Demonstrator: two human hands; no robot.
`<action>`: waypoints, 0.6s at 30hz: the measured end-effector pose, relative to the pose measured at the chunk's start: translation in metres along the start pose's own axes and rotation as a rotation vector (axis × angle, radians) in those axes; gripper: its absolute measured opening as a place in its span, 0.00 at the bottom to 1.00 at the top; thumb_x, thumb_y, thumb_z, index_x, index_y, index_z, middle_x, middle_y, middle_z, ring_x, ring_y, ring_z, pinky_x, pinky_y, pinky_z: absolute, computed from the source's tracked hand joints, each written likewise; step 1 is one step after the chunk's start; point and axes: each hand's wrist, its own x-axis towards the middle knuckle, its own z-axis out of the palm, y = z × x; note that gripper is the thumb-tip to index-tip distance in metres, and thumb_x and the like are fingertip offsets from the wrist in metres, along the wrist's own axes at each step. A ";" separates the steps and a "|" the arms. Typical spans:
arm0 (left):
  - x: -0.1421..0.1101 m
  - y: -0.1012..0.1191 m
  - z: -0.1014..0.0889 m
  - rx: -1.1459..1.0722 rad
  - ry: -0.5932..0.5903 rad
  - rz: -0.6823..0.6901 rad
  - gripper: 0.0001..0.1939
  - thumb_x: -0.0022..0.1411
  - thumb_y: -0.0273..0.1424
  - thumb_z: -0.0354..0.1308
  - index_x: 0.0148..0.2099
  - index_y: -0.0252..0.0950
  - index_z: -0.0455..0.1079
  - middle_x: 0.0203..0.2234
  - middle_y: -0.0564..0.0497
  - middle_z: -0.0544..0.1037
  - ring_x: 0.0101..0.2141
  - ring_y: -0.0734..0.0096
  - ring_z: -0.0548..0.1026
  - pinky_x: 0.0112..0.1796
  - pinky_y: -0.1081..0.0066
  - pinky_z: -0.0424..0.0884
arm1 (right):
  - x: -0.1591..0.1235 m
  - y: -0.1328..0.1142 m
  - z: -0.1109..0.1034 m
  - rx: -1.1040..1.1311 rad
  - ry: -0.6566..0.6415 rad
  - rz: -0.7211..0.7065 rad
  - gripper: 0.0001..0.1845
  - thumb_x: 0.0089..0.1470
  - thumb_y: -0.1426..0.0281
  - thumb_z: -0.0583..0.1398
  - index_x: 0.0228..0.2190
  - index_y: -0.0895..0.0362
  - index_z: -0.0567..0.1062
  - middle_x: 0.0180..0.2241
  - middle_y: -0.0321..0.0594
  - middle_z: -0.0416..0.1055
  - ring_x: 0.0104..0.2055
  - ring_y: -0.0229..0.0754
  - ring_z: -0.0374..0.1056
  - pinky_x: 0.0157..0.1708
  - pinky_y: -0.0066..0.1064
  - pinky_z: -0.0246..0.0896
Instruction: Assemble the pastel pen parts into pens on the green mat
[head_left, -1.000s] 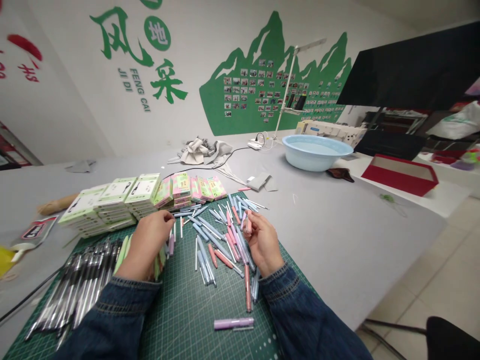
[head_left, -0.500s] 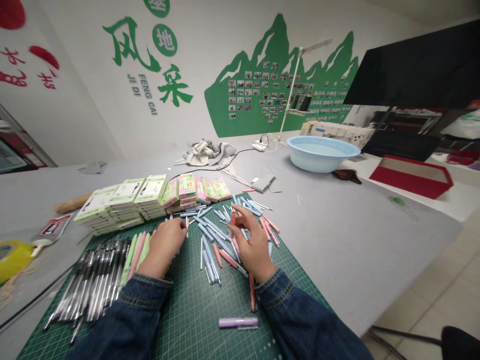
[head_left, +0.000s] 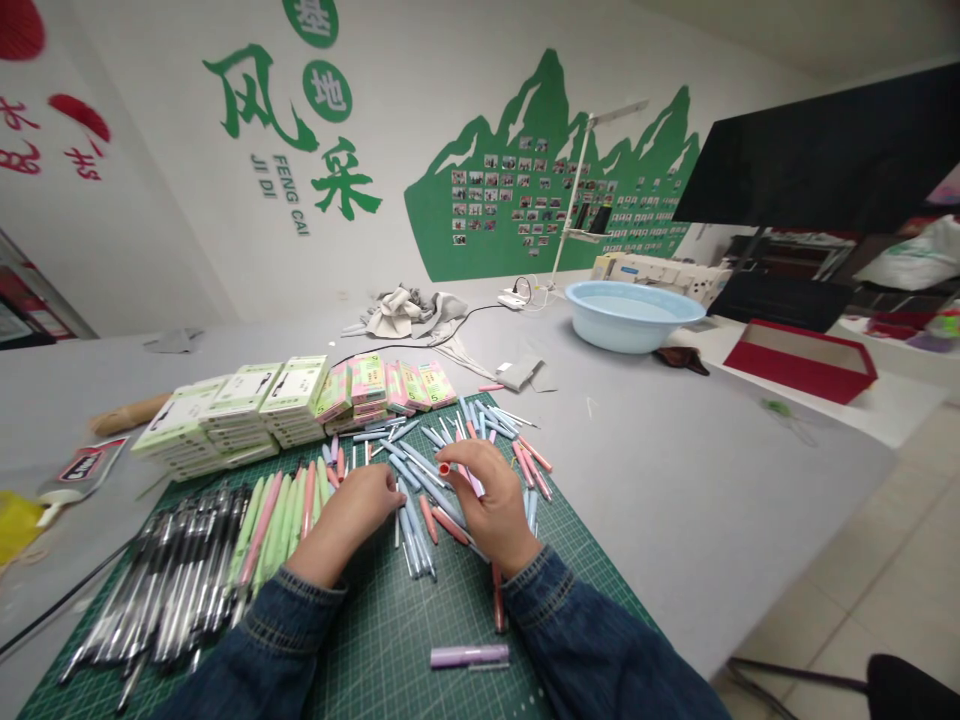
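Note:
My right hand [head_left: 495, 500] pinches a small orange-red pen cap [head_left: 444, 468] between thumb and fingers, its open end facing me. My left hand [head_left: 361, 512] has its fingertips drawn together beside some light blue pen parts [head_left: 417, 530]; whatever is in them is hidden. Around both hands, blue, pink and orange barrels and thin white tubes lie loosely on the green cutting mat [head_left: 382, 640]. A lilac pen piece [head_left: 466, 656] rests nearer to me. Left of my left hand are a row of green and pink pens [head_left: 274, 525] and many clear pens with black grips [head_left: 165, 570].
Stacked white-green boxes [head_left: 247, 400] and pink-green boxes [head_left: 367, 380] line the mat's back edge. Grey cloth [head_left: 409, 312], a blue basin [head_left: 630, 315] and a red box [head_left: 799, 358] stand farther off. A glue tube [head_left: 86, 470] and yellow tape [head_left: 19, 525] are at the left.
My left hand has shifted right toward the blue pen parts. My right hand has tilted the orange-red cap, from upright to pointing its opening at me, and moved it slightly left and nearer.

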 end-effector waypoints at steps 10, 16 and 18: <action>-0.001 -0.002 0.000 -0.066 -0.028 -0.020 0.05 0.47 0.33 0.59 0.24 0.38 0.67 0.19 0.51 0.75 0.25 0.66 0.74 0.26 0.73 0.61 | 0.000 -0.001 0.000 0.023 -0.004 0.009 0.11 0.58 0.72 0.54 0.40 0.49 0.74 0.38 0.40 0.73 0.43 0.46 0.67 0.48 0.41 0.58; -0.001 -0.002 0.003 -0.057 -0.021 -0.018 0.06 0.47 0.33 0.60 0.24 0.38 0.67 0.19 0.51 0.75 0.25 0.65 0.74 0.27 0.73 0.61 | 0.000 0.000 -0.001 0.033 -0.014 0.008 0.12 0.57 0.72 0.54 0.40 0.49 0.74 0.38 0.41 0.73 0.44 0.46 0.67 0.48 0.42 0.58; -0.001 -0.002 0.004 -0.047 -0.016 -0.014 0.06 0.47 0.33 0.60 0.25 0.38 0.67 0.20 0.51 0.75 0.25 0.65 0.74 0.27 0.72 0.61 | 0.000 -0.001 0.000 0.054 -0.016 0.021 0.11 0.57 0.72 0.55 0.38 0.49 0.75 0.38 0.41 0.73 0.44 0.46 0.67 0.49 0.41 0.58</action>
